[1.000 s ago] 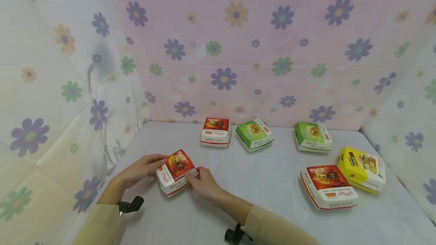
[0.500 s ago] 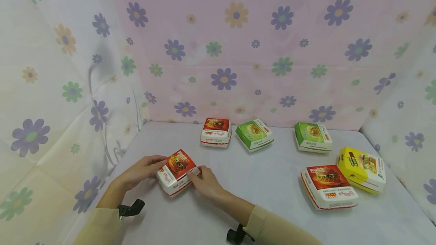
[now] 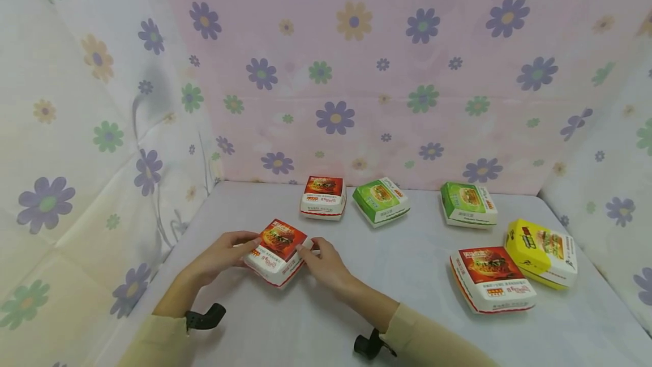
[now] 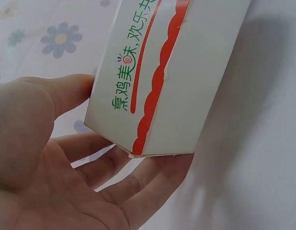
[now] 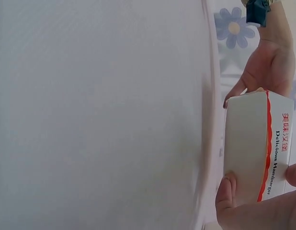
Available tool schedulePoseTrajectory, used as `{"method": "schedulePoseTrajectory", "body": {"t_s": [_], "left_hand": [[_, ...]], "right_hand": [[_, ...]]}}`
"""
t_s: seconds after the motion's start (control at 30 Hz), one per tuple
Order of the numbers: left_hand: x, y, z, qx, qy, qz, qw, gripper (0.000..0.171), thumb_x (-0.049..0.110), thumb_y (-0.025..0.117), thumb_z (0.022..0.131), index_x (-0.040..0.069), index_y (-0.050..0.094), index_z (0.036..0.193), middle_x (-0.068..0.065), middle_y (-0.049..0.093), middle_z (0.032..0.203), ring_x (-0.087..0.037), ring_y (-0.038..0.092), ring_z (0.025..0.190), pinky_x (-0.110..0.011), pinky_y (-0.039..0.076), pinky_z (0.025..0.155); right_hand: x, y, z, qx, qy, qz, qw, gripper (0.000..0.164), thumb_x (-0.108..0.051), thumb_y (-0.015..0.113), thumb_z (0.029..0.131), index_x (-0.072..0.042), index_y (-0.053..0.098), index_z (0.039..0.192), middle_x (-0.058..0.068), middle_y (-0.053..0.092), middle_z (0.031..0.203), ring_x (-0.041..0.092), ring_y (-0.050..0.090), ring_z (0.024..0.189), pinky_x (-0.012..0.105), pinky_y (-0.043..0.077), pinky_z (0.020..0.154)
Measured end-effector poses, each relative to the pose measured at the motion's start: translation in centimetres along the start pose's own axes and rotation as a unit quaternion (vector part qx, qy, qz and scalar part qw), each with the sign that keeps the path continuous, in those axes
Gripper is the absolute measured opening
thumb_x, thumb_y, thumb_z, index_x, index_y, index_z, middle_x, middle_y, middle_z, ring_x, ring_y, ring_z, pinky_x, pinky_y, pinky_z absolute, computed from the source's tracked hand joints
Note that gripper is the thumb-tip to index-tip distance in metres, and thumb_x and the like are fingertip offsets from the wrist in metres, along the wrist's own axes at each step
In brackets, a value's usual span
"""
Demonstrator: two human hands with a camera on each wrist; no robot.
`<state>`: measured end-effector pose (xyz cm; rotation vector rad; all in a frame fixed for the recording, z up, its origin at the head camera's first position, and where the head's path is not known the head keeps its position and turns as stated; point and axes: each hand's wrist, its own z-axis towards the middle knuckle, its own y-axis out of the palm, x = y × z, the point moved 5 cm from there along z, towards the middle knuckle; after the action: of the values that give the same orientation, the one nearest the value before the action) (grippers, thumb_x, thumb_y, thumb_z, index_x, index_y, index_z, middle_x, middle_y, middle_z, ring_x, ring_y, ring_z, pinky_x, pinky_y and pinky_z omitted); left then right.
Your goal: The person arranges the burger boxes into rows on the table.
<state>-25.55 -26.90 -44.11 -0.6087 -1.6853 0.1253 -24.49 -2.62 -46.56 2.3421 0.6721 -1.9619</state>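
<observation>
A red and white hamburger box (image 3: pixel 279 249) with a burger picture on its lid is held between my two hands, at the left front of the table in the head view. My left hand (image 3: pixel 224 258) grips its left corner, thumb at the lid's side and fingers under the base, as the left wrist view shows of the box (image 4: pixel 186 81). At the opposite end my right hand (image 3: pixel 330 269) pinches the box, thumb on one side and fingertips against the base in the right wrist view. The box's underside (image 5: pixel 244 139) shows there, raised off the white tabletop.
Behind it stand another red hamburger box (image 3: pixel 323 198) and a green box (image 3: pixel 381 201). A second green box (image 3: pixel 467 205), a yellow box (image 3: pixel 541 254) and a large red box (image 3: pixel 491 280) are at the right. Flowered cloth (image 3: pixel 356 84) walls the back and sides.
Both hands have carried the red hamburger box a little to the right and slightly farther back, turning it a little. The other boxes stay where they were.
</observation>
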Motion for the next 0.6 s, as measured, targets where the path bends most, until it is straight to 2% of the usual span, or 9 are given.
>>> {"method": "schedulePoseTrajectory", "body": {"t_s": [0.37,0.6], "left_hand": [[1.5,3.1,0.7,-0.004,-0.018,-0.014,0.9997,0.059,0.031,0.059,0.105,-0.012,0.047,0.144,-0.028,0.053,0.141,-0.025,0.062,0.108,-0.04,0.06,0.086],[2.4,4.7,1.1,0.02,-0.034,-0.025,0.9989,0.057,0.03,0.061,0.104,-0.012,0.05,0.141,-0.024,0.06,0.131,-0.024,0.065,0.101,-0.041,0.061,0.082]], "right_hand": [[0.9,-3.1,0.6,0.009,0.007,-0.004,1.0,0.072,-0.052,0.055,0.103,-0.001,0.041,0.152,0.017,0.049,0.146,0.032,0.05,0.132,0.053,0.048,0.106],[1.5,-4.8,1.1,-0.007,-0.006,-0.008,1.0,0.067,-0.047,0.051,0.106,-0.002,0.041,0.154,0.019,0.046,0.15,0.036,0.043,0.141,0.057,0.041,0.112]]}}
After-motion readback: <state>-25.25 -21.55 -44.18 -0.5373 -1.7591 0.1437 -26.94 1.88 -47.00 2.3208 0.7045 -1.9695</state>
